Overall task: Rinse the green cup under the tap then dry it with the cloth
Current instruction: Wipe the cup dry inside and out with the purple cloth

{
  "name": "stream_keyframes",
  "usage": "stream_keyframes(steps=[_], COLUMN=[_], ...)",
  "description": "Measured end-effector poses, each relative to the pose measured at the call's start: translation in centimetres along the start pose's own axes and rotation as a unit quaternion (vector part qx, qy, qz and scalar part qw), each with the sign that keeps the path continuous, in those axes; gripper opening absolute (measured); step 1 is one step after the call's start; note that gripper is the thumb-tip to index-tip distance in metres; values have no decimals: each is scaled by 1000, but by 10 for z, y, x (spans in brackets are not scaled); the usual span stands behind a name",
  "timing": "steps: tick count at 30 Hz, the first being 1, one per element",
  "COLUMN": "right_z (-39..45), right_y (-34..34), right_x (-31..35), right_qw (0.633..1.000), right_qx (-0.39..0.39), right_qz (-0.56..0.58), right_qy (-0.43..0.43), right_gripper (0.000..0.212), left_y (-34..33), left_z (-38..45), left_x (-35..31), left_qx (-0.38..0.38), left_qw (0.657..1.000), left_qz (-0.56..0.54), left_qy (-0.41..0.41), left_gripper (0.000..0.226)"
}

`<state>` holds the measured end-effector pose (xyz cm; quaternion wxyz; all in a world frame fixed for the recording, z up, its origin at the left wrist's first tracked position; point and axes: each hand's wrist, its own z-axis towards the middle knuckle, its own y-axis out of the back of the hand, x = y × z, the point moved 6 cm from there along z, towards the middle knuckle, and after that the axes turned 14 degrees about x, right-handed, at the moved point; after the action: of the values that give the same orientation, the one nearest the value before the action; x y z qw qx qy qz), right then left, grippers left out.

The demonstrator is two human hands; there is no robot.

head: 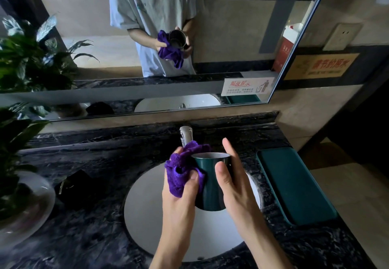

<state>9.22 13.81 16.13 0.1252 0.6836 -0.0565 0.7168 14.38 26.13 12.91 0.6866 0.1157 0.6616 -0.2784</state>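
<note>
A dark marble counter runs wall to wall beneath a wide mirror, with a white basin sunk into its middle — the bowl shows bare white where the hands do not cover it. At far left a round white pot holds a leafy plant. To the right of the basin a shallow teal tray lies flat on the stone, nothing in it. A chrome tap rises at the back edge of the basin; no water can be seen running from it.

Above the basin, the right hand grips the cup from the right side, thumb across its near wall and fingers reaching past the rim. The cup is dark green and glossy with a pale metal lip, held roughly upright with its mouth tipped slightly away; the interior cannot be seen from here, though the mirror shows a steel-grey inside. The left hand is closed on a bunched purple cloth, pressing it against the cup's left wall — a fold reaches up over the rim. The two hands sit close together with only the cup between them.
</note>
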Motion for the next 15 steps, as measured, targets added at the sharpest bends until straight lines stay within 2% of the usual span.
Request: stream_keyframes(steps=[2, 4, 7, 9, 12, 15], right_z=[-3, -5, -6, -9, -10, -7], right_y=[1, 1, 2, 1, 4, -1], right_x=[-3, -4, -9, -10, -11, -11], right_qw=[1000, 999, 997, 993, 985, 985], right_qx=[-7, -19, -68, -105, -151, -124], right_qz=[25, 43, 46, 51, 80, 121], right_qy=[-7, -6, 13, 29, 23, 5], right_gripper=[113, 115, 73, 52, 45, 50], left_y=[1, 2, 5, 6, 5, 4], left_z=[-3, -4, -2, 1, 1, -2], left_x=[7, 11, 15, 14, 13, 14], left_qx=[-13, -16, -16, 16, 46, 45], left_qw=[999, 997, 993, 995, 995, 992], left_qz=[-28, -53, -88, -79, -71, -86], left_qy=[30, 61, 77, 56, 51, 85], left_gripper=[68, 60, 52, 62, 69, 66])
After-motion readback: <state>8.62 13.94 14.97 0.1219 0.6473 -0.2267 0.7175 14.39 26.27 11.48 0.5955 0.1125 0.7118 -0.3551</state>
